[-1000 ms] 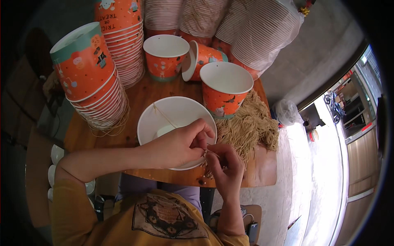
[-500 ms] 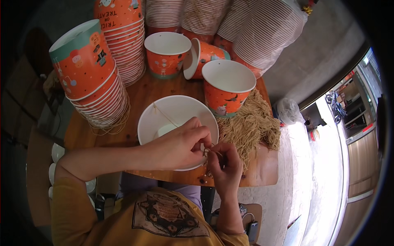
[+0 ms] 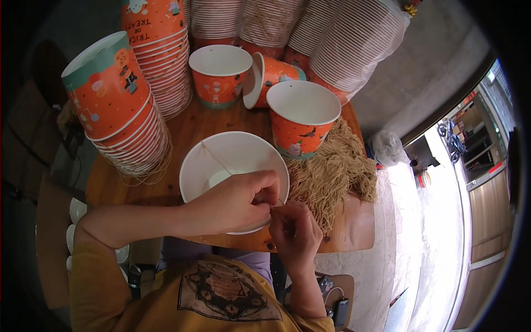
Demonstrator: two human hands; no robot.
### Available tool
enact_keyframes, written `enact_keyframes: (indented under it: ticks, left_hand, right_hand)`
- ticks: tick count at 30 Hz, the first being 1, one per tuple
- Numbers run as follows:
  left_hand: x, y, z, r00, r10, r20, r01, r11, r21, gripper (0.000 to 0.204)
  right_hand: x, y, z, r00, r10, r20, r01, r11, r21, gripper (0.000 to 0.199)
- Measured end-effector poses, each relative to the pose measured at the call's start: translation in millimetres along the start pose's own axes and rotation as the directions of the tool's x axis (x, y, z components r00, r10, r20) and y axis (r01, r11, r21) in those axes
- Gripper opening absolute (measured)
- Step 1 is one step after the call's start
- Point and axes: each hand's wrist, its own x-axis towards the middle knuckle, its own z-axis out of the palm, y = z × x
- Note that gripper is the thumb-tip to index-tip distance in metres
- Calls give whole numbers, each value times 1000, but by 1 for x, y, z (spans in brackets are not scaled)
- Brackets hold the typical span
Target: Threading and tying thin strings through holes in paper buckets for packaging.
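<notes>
A white-lined paper bucket [image 3: 193,172] stands near the front edge of the wooden table. From its far left wall a thin tan string [image 3: 214,155] stretches across the opening toward my hands. My left hand [image 3: 239,202] reaches over the bucket, thumb and fingers pinched together at its right rim. Against it, my right hand [image 3: 297,229] is closed too, fingertips meeting those of the left on the string's end. The string between the fingertips is mostly hidden. A heap of tan strings [image 3: 334,171] lies just beyond my right hand.
Two upright orange paper buckets, one middle [image 3: 220,77] and one right [image 3: 303,119], stand behind, with another lying on its side [image 3: 279,74]. Tall nested stacks rise at left [image 3: 113,94] and at the back [image 3: 359,44]. A plastic-covered container [image 3: 389,149] sits beyond the table's right side.
Both hands have shifted slightly left, and their fingertips have drawn tighter together. A small string loop seen between them before is now mostly hidden. The whole view has shifted slightly.
</notes>
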Motion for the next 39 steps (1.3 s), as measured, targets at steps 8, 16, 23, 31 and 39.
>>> enact_keyframes:
  ticks: [8,16,23,31,39]
  left_hand:
    - [-1,0,0,995,-77,63,90,971,-220,15]
    - [2,-2,2,998,2,58,13,966,-257,24]
    - [5,-2,4,995,-46,84,74,919,-387,25]
    - [6,-4,4,996,35,81,-6,945,-326,32]
    - [6,-4,2,996,-23,89,56,919,-390,34]
  right_hand:
    - [-5,1,0,997,-71,-24,71,997,-28,25]
    - [-9,5,5,898,436,52,-398,760,514,7]
    - [-10,6,8,871,485,81,-428,668,609,6]
    - [-9,12,11,905,419,-67,-319,777,543,14]
    - [-12,13,5,968,211,-134,-137,896,423,17]
